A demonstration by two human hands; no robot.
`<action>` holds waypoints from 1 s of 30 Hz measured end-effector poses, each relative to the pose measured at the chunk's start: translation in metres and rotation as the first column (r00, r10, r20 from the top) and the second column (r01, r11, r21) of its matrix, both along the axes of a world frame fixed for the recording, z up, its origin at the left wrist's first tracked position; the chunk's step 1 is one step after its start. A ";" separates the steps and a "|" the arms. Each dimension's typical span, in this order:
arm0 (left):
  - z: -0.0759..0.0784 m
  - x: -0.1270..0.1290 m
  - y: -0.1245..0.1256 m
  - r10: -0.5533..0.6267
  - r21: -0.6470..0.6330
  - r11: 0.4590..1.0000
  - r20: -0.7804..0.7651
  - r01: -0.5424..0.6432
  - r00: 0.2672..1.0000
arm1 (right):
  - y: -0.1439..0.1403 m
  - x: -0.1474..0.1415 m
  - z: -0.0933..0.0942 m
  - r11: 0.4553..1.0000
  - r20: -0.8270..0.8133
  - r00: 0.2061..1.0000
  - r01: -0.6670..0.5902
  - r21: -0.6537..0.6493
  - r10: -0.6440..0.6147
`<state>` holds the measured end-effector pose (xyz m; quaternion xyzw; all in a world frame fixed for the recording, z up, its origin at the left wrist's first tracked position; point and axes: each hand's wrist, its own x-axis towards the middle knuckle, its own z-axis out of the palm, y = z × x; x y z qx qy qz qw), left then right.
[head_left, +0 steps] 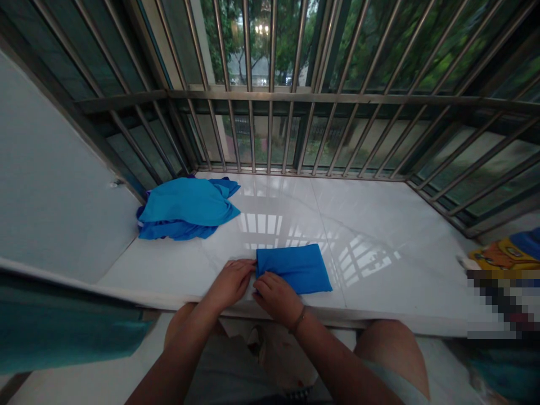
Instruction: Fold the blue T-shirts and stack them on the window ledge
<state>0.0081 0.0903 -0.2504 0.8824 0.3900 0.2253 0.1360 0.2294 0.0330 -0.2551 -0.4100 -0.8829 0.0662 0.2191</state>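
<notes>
Head view looks down on a white marble sill [379, 236] fenced by metal window bars [270, 129]. A folded blue cloth [295, 269] lies flat on the near middle of the sill, a compact rectangle with its long side running left to right. Both hands meet at its near left corner. The left hand [230, 284] rests with fingers curled down against the cloth's left edge, pressing rather than pinching; nothing is enclosed in it. The right hand [276, 295], with a thin band at the wrist, lies on the near left corner with its fingers bent over the fabric, and whether they pinch a layer or only press cannot be told from this angle.

Far left on the sill, well apart from the folded piece, sits a loose heap of blue clothes [188, 208], rumpled and unfolded. At the right edge lies a yellow printed item [502, 256], partly cut off by the frame.

To finish this fold neatly, my judgement is that the palms should stay flat, smooth outward from the left edge toward the right so trapped air leaves, and keep the layers' edges lined up before letting go. Pressure should be even, since the polished stone looks slippery and the bundle could slide away.
</notes>
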 end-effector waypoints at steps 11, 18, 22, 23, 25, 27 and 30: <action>0.005 0.002 -0.005 -0.054 0.065 0.996 -0.140 0.064 0.989 | 0.019 0.102 0.062 0.525 0.034 0.552 0.808 -0.268 -0.833; -0.002 -0.002 -0.002 -0.005 0.069 0.998 -0.039 0.008 0.999 | 0.047 0.154 0.054 0.370 -0.033 0.543 0.526 -0.766 -0.839; -0.007 -0.002 -0.001 0.029 0.100 0.995 -0.031 -0.026 0.999 | 0.061 0.186 0.060 0.346 -0.182 0.397 0.395 -0.851 -0.900; -0.008 -0.002 -0.001 0.030 0.108 0.994 -0.035 -0.026 0.999 | 0.065 0.199 0.064 0.331 -0.199 0.337 0.398 -0.856 -0.920; -0.009 -0.002 0.000 0.032 0.120 0.992 -0.035 -0.027 0.999 | 0.073 0.231 0.072 0.276 -0.203 0.204 0.443 -0.853 -0.958; -0.009 -0.002 0.000 0.033 0.128 0.991 -0.028 -0.029 0.999 | 0.075 0.267 0.082 0.188 -0.180 0.065 0.519 -0.834 -0.981; -0.008 -0.002 0.000 0.033 0.135 0.990 -0.020 -0.030 0.999 | 0.062 0.321 0.100 0.007 -0.122 -0.133 0.649 -0.761 -0.984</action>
